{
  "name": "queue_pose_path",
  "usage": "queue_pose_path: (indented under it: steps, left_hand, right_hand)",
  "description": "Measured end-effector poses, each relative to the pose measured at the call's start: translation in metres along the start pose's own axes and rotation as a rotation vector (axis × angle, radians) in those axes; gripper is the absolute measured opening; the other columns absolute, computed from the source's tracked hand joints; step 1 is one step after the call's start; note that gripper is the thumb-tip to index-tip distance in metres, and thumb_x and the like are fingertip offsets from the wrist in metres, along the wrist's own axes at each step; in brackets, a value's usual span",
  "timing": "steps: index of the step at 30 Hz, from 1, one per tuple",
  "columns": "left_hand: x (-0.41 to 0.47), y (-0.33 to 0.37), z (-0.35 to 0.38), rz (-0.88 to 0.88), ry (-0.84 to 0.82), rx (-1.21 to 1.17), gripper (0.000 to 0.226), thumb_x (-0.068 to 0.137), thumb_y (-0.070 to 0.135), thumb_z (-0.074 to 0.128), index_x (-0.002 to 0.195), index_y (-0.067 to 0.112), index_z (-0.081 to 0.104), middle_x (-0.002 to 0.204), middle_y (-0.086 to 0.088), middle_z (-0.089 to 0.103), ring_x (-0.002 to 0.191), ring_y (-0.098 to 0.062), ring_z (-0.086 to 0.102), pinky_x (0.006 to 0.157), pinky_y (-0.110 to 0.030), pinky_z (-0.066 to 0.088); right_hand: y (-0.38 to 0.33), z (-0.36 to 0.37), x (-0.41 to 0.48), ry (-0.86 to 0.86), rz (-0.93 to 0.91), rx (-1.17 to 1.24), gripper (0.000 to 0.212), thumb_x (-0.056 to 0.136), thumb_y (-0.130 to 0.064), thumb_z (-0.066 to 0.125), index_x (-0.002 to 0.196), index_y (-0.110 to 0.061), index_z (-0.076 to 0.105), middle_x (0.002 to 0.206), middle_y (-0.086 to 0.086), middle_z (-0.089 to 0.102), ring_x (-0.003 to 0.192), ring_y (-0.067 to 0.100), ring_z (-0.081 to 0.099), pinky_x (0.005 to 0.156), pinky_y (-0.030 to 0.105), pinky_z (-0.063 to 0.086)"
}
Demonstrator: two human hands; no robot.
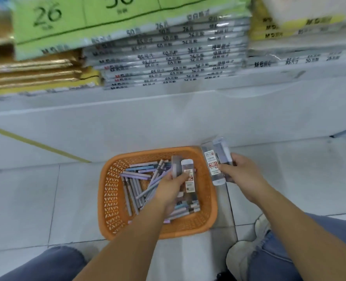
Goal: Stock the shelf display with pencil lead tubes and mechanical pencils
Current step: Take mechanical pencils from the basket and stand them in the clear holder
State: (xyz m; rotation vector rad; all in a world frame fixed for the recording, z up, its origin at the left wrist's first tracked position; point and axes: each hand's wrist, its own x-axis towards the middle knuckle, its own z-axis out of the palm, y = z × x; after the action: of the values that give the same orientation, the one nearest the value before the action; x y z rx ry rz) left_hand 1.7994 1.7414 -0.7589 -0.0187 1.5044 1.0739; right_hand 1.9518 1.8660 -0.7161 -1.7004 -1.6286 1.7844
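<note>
An orange plastic basket (111,191) sits on the tiled floor in front of me, holding several mechanical pencils (135,185) in grey, lilac and blue. Over the basket, my left hand (172,187) grips two pencil lead tubes (188,175), one with a white and red label. My right hand (243,175), just right of the basket, holds a bundle of lead tubes (213,163) whose upper ends stick out toward the shelf base.
A white shelf base (168,122) runs across ahead. Above it lie stacks of wrapped paper refill packs (168,57), green packs (66,23) and gold packs (30,69). My knees and a white shoe (243,258) are at the bottom edge.
</note>
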Motion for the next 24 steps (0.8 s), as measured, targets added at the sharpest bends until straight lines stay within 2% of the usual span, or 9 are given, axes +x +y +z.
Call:
queue_pose_path:
  steps: [3, 6, 8, 11, 15, 18, 21, 23, 24]
  left_hand:
    - [-0.033, 0.034, -0.013, 0.116, -0.089, -0.126, 0.015, 0.101, 0.025, 0.059, 0.110, 0.026, 0.070, 0.108, -0.006, 0.077, 0.098, -0.022, 0.075, 0.077, -0.043, 0.061]
    - [-0.074, 0.063, -0.021, 0.257, -0.131, -0.190, 0.025, 0.100, 0.028, 0.059, 0.122, 0.018, 0.063, 0.113, -0.011, 0.076, 0.104, -0.031, 0.073, 0.092, -0.053, 0.057]
    - [-0.104, 0.079, -0.024, 0.364, -0.137, -0.196, 0.027, 0.094, 0.025, 0.066, 0.119, 0.014, 0.066, 0.112, -0.016, 0.075, 0.102, -0.036, 0.073, 0.089, -0.052, 0.059]
    - [-0.145, 0.103, -0.035, 0.531, -0.080, -0.130, 0.026, 0.090, 0.012, 0.071, 0.116, 0.013, 0.068, 0.107, -0.016, 0.076, 0.092, -0.033, 0.075, 0.065, -0.037, 0.062]
    - [-0.195, 0.133, -0.061, 0.643, -0.078, -0.102, 0.025, 0.095, 0.014, 0.065, 0.120, 0.018, 0.065, 0.109, -0.008, 0.077, 0.099, -0.027, 0.074, 0.077, -0.039, 0.061]
    - [-0.227, 0.156, -0.083, 0.695, -0.122, -0.122, 0.026, 0.099, 0.017, 0.061, 0.124, 0.021, 0.057, 0.111, -0.008, 0.076, 0.103, -0.026, 0.074, 0.080, -0.046, 0.061]
    - [-0.251, 0.179, -0.100, 0.758, -0.044, -0.137, 0.020, 0.100, 0.016, 0.059, 0.120, 0.020, 0.058, 0.093, -0.005, 0.077, 0.080, -0.018, 0.073, 0.072, -0.040, 0.062]
    - [-0.265, 0.194, -0.107, 0.800, 0.044, -0.110, 0.014, 0.100, 0.019, 0.058, 0.113, 0.017, 0.058, 0.074, 0.002, 0.069, 0.059, -0.010, 0.058, 0.055, -0.026, 0.053]
    - [-0.271, 0.200, -0.110, 0.826, 0.077, -0.099, 0.012, 0.100, 0.023, 0.058, 0.111, 0.017, 0.058, 0.071, 0.003, 0.065, 0.056, -0.009, 0.051, 0.050, -0.022, 0.046]
  right_hand:
    - [-0.032, 0.019, -0.021, -0.080, -0.107, 0.035, 0.021, 0.088, -0.004, 0.064, 0.104, -0.018, 0.069, 0.096, 0.007, 0.075, 0.092, 0.028, 0.071, 0.082, 0.044, 0.057]
    - [-0.063, 0.042, -0.051, -0.101, -0.233, 0.049, 0.025, 0.087, -0.004, 0.066, 0.106, -0.020, 0.070, 0.095, 0.001, 0.076, 0.090, 0.022, 0.072, 0.084, 0.043, 0.058]
    - [-0.086, 0.055, -0.072, -0.110, -0.315, 0.030, 0.025, 0.087, -0.005, 0.067, 0.107, -0.020, 0.070, 0.096, 0.001, 0.076, 0.090, 0.023, 0.072, 0.084, 0.043, 0.057]
    - [-0.123, 0.072, -0.101, -0.160, -0.436, 0.009, 0.020, 0.088, -0.006, 0.067, 0.100, -0.022, 0.070, 0.092, 0.007, 0.075, 0.085, 0.023, 0.072, 0.077, 0.041, 0.059]
    - [-0.174, 0.077, -0.133, -0.298, -0.586, -0.021, 0.024, 0.095, -0.011, 0.059, 0.104, -0.031, 0.068, 0.087, -0.005, 0.075, 0.081, 0.013, 0.071, 0.067, 0.025, 0.057]
    - [-0.212, 0.070, -0.153, -0.351, -0.694, -0.062, 0.033, 0.100, -0.011, 0.051, 0.114, -0.040, 0.059, 0.084, -0.008, 0.071, 0.077, 0.012, 0.070, 0.060, 0.030, 0.058]
    - [-0.246, 0.063, -0.170, -0.359, -0.853, -0.286, 0.043, 0.101, -0.023, 0.049, 0.109, -0.066, 0.049, 0.085, -0.021, 0.064, 0.069, 0.006, 0.059, 0.058, 0.019, 0.048]
    - [-0.263, 0.062, -0.179, -0.376, -0.908, -0.464, 0.039, 0.099, -0.040, 0.049, 0.113, -0.075, 0.041, 0.108, -0.032, 0.055, 0.092, -0.012, 0.054, 0.072, 0.007, 0.040]
    - [-0.270, 0.063, -0.181, -0.394, -0.916, -0.536, 0.037, 0.098, -0.047, 0.048, 0.120, -0.074, 0.037, 0.115, -0.029, 0.050, 0.101, -0.014, 0.048, 0.077, 0.009, 0.037]
